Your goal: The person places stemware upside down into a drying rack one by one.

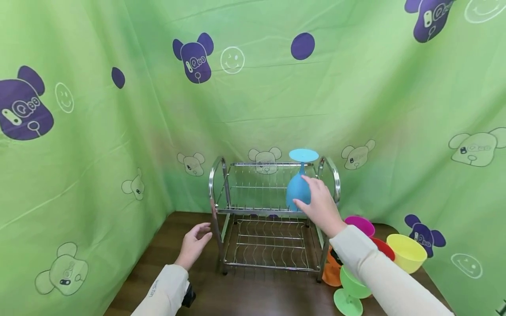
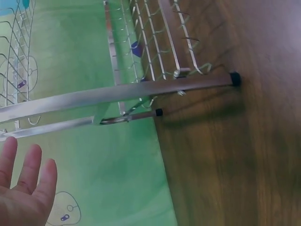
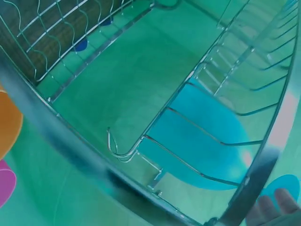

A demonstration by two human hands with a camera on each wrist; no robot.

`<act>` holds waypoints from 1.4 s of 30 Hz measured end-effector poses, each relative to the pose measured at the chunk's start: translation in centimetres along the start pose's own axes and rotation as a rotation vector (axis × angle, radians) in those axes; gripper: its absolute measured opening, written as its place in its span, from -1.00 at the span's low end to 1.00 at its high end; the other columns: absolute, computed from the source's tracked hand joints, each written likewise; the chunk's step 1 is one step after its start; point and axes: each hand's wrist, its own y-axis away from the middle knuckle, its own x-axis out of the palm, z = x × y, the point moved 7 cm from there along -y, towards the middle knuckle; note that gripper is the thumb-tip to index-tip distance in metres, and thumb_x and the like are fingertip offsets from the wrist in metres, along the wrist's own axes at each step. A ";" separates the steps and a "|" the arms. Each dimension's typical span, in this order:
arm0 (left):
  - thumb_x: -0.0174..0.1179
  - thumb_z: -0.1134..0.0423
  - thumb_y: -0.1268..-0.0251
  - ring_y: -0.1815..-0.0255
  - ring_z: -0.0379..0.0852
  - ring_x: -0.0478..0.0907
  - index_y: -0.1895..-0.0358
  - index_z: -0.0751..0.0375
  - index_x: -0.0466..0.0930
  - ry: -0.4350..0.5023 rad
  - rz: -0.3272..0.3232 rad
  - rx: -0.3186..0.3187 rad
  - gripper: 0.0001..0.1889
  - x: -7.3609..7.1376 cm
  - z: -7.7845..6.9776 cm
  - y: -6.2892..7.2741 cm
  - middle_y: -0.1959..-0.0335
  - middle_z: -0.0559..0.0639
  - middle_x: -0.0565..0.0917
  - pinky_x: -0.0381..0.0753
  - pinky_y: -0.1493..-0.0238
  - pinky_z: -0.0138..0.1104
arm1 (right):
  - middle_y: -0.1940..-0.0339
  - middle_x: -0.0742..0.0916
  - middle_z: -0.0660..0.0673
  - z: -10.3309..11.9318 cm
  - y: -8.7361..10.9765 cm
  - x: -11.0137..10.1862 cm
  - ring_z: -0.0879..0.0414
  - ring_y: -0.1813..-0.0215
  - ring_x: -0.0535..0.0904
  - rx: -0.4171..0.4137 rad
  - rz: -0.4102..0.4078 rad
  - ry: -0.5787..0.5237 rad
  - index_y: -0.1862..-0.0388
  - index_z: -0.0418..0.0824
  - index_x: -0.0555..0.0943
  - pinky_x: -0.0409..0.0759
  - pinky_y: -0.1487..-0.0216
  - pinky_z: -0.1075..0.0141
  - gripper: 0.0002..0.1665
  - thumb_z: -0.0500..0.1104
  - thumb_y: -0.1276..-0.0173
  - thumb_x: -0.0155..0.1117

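Observation:
A blue plastic goblet [image 1: 298, 191] stands upside down on the upper tier of a chrome dish rack [image 1: 274, 213], its foot on top. In the right wrist view the goblet's bowl [image 3: 202, 141] shows behind the rack's wires. My right hand [image 1: 318, 206] is beside the goblet's right side, thumb and forefinger spread apart in front of the bowl; light contact cannot be ruled out. Just left of the rack's frame, my left hand [image 1: 193, 243] hovers with nothing in it. Its fingers [image 2: 30, 165] look loosely extended in the left wrist view.
Right of the rack, partly behind my right forearm, stand several goblets: magenta [image 1: 360, 224], red [image 1: 383, 249], yellow [image 1: 407, 252], green [image 1: 353, 283] and orange [image 1: 331, 274]. A green patterned cloth [image 1: 253, 101] surrounds the brown wooden tabletop [image 1: 253, 294].

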 end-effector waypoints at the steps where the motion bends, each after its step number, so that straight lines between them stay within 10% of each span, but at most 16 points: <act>1: 0.20 0.48 -0.23 0.11 0.08 0.60 -0.01 0.51 0.54 0.000 0.002 0.001 -0.71 -0.2 0.1 0.3 0.13 0.35 0.63 0.54 0.13 -0.38 | -0.14 0.47 -0.50 0.4 0.5 -0.1 -0.39 -0.16 0.39 -0.046 -0.014 0.002 -0.28 -0.46 0.35 0.42 -0.06 -0.28 -0.19 -0.29 -0.07 0.47; 7: 0.24 0.44 -0.22 0.17 -0.10 0.59 -0.01 0.48 0.55 0.009 0.047 0.012 -0.70 -0.5 -0.3 1.8 0.13 0.30 0.64 0.55 0.16 -0.37 | 0.01 0.59 -0.40 2.1 4.3 -1.7 -0.28 -0.02 0.49 -0.339 -0.120 0.028 -0.07 -0.47 0.53 0.54 0.04 -0.14 -0.32 -0.40 0.11 0.54; 12: 0.28 0.49 -0.14 0.14 0.14 0.58 0.02 0.40 0.58 -0.049 0.084 0.076 -0.70 -0.3 -1.7 2.4 0.16 0.21 0.65 0.58 0.14 -0.28 | 0.06 0.62 -0.35 1.6 7.1 -3.4 -0.25 0.02 0.51 -0.413 -0.168 0.045 0.00 -0.45 0.57 0.44 -0.14 0.19 -0.36 0.14 -0.34 0.22; 18: 0.32 0.49 -0.06 0.13 0.16 0.58 0.01 0.40 0.58 -0.190 0.156 0.239 -0.64 1.0 -3.0 2.8 0.16 0.20 0.66 0.56 0.13 -0.23 | 0.07 0.60 -0.38 -1.5 9.9 -4.9 -0.23 0.03 0.47 -0.326 -0.178 0.021 0.02 -0.49 0.55 0.03 -0.22 0.71 -0.08 0.40 -0.30 -0.06; 25: 0.34 0.45 -0.05 0.12 0.17 0.57 -0.05 0.35 0.57 -0.226 0.222 0.383 -0.59 2.5 -3.5 3.1 0.14 0.10 0.65 0.56 0.13 -0.19 | 0.03 0.57 -0.36 -5.1 12.9 -5.9 0.20 -0.07 0.36 -0.169 -0.153 -0.008 -0.05 -0.44 0.50 0.08 -0.14 0.77 -0.24 -0.21 0.15 0.61; 33: 0.36 0.38 -0.05 -0.04 0.11 0.53 -0.13 0.31 0.55 -0.302 0.273 0.423 -0.51 4.1 -4.3 3.4 -0.01 0.12 0.63 0.51 -0.05 -0.08 | 0.01 0.53 -0.40 -8.6 15.3 -6.3 -0.14 0.05 0.38 0.035 -0.110 0.017 -0.12 -0.46 0.44 0.14 0.01 0.78 -0.13 -0.35 0.25 0.61; 42: 0.45 0.22 0.05 -0.10 0.03 0.50 -0.14 0.25 0.55 -0.464 0.286 0.674 -0.41 7.2 -5.7 4.3 -0.10 0.10 0.59 0.52 -0.07 -0.13 | -0.06 0.47 -0.50 -12.4 18.0 -6.1 0.72 0.10 0.15 0.339 -0.053 -0.135 -0.33 -0.56 0.16 0.21 0.20 0.75 -0.03 -0.29 -0.05 0.49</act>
